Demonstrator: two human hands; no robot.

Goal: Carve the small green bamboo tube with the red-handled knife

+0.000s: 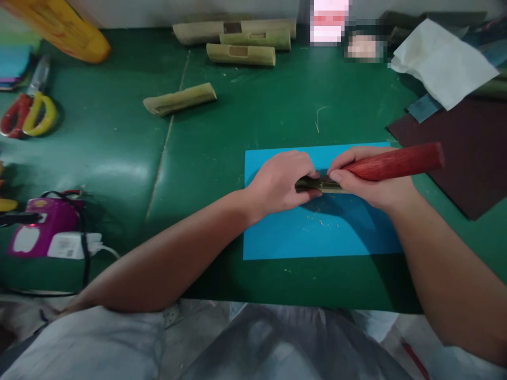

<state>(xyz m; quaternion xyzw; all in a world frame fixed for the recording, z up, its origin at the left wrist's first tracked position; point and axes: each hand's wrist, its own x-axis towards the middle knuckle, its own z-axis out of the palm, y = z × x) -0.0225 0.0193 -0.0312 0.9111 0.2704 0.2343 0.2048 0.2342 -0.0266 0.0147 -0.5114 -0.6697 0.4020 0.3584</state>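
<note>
My left hand (283,179) is closed around the left part of a short bamboo piece (330,187), held low over a blue sheet (273,237). In my right hand (376,182) is a carving knife with a thick red wooden handle (400,161), its handle end pointing right. The knife's tip meets the bamboo between my two hands; my fingers hide most of the blade. Small pale shavings (322,222) lie on the blue sheet just below the bamboo.
Several cut bamboo pieces (241,54) lie at the back, with one bamboo piece (180,99) nearer. Scissors (35,105) and a purple power adapter (47,227) with cables are at left. At right are a dark brown sheet (471,163) and a white cloth (439,63).
</note>
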